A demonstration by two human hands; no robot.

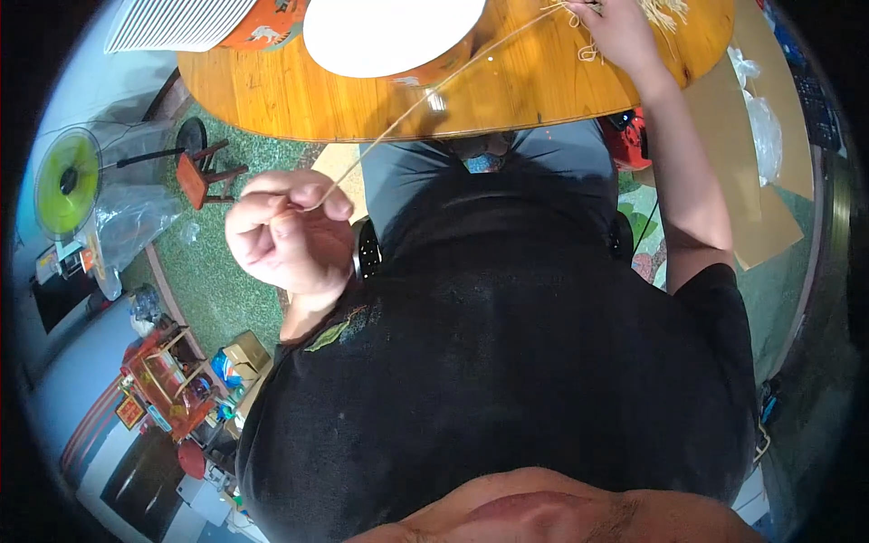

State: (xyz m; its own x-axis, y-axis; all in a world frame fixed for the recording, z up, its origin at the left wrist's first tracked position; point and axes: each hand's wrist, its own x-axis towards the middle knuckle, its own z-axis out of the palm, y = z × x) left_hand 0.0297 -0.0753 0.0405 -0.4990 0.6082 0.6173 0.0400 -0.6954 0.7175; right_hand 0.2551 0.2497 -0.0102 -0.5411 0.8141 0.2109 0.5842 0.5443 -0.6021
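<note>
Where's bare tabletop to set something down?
Front-left of the tabletop, between the orange patterned container and near edge. Also between the taut strand and right forearm. Crowded: top of view, with white disc, right hand, pale fibres.

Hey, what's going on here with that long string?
A person is holding the string pulled out between two bare hands. The left hand pinches it on the near side of the table, and the right hand grips it over the table's right part, next to some loose pale strands. A white stack and a white oval piece are at the table too, and neither hand is touching them.
</note>
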